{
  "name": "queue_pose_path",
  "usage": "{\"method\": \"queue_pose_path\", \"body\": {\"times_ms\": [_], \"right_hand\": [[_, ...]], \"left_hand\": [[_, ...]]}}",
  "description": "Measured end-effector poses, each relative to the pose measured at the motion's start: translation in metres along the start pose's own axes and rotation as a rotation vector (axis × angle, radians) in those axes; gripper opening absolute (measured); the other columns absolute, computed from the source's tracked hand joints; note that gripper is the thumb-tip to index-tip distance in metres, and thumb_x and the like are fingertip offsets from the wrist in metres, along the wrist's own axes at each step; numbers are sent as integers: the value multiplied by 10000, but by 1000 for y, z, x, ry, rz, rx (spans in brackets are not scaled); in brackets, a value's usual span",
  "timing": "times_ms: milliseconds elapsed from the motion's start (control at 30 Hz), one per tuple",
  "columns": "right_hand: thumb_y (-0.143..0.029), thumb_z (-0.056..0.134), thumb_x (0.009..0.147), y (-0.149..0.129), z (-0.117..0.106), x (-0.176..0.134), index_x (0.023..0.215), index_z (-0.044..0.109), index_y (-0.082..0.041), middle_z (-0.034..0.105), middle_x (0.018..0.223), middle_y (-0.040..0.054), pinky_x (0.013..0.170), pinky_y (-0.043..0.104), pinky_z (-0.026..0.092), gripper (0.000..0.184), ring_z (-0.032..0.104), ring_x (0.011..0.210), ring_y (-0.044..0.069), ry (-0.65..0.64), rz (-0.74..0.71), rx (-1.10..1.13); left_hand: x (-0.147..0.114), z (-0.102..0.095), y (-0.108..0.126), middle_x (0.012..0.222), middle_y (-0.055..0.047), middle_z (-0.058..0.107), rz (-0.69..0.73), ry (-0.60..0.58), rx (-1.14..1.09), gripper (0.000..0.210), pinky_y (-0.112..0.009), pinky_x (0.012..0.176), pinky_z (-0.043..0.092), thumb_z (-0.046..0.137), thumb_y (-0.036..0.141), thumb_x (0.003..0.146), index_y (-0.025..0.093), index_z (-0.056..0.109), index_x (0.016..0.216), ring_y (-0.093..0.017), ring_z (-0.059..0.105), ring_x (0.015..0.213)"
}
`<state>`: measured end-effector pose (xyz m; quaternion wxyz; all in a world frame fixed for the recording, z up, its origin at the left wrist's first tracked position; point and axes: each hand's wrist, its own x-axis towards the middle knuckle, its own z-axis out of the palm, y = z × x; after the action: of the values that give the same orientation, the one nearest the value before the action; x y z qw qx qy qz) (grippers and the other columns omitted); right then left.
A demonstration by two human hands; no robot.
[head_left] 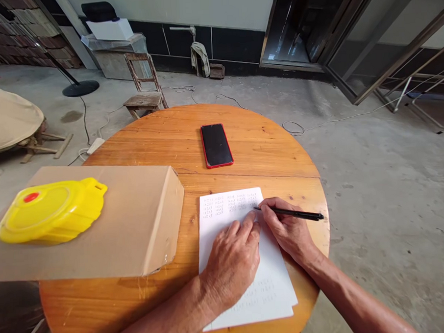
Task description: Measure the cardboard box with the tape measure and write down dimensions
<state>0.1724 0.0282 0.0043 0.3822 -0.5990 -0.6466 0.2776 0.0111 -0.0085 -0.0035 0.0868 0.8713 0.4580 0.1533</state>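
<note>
Pen [297, 213] in right hand [289, 228], left hand [236, 259] on paper [210, 243]

Right fingers pinch the pen, tip at the rightmost column of handwritten rows. Left fingers loosely bent, fairly close together, resting on the paper, index near the pen tip. Paper lies on the round wooden table [276, 149], near side. Phone [217, 145] beyond it, red case. Left: cardboard box [135, 204], yellow plastic object [54, 210] on top. Wooden chair [144, 98] behind the table.
</note>
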Motion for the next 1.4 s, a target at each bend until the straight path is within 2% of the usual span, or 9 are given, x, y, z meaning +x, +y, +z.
{"method": "queue_pose_path", "body": {"times_ms": [267, 567, 800, 967, 1167, 1400], "right_hand": [[-250, 531, 892, 6, -1, -3, 797, 643, -205, 678, 749, 23, 658, 292, 461, 154, 594, 702, 170, 64, 21, 51], [-264, 531, 891, 4, -1, -1, 787, 643, -201, 673, 717, 22, 643, 306, 450, 166, 578, 657, 168, 32, 29, 0], [-269, 542, 896, 6, -1, -1, 814, 653, -200, 684, 763, 29, 661, 297, 467, 153, 596, 698, 172, 40, 27, 65], [-251, 538, 884, 5, -1, -1, 779, 636, -200, 658, 718, 19, 636, 294, 448, 152, 571, 657, 162, 45, 21, 44], [-334, 525, 926, 9, -4, -5, 781, 614, -208, 547, 592, -22, 530, 272, 408, 212, 498, 536, 137, 78, 110, 162], [-317, 513, 923, 6, -3, -2, 770, 613, -205, 525, 574, -24, 548, 278, 402, 214, 498, 563, 147, 36, 86, 99]], "left_hand": [[-1, 0, 0, 1403, -78, 554, 5, 26, 20, 360, -402, 819, 535, 465, 124, 910, 146, 569, 1254, -247, 601, 1043], [-1, 0, 0, 1408, -85, 547, 8, 13, 14, 372, -409, 833, 531, 471, 126, 905, 144, 557, 1266, -250, 597, 1058], [-1, 0, 1, 1402, -88, 553, 12, 11, 24, 365, -404, 826, 531, 459, 117, 906, 140, 567, 1254, -248, 604, 1040], [-1, 0, 0, 1404, -88, 552, 14, 11, 26, 373, -407, 824, 531, 452, 125, 914, 140, 561, 1271, -249, 605, 1027], [-1, -1, 0, 1419, -79, 541, 8, 8, 19, 352, -406, 824, 535, 461, 139, 917, 145, 573, 1251, -250, 605, 1033], [-1, 2, 0, 1410, -95, 549, 12, 27, 38, 353, -405, 837, 526, 457, 142, 917, 145, 572, 1250, -253, 608, 1053]]}}
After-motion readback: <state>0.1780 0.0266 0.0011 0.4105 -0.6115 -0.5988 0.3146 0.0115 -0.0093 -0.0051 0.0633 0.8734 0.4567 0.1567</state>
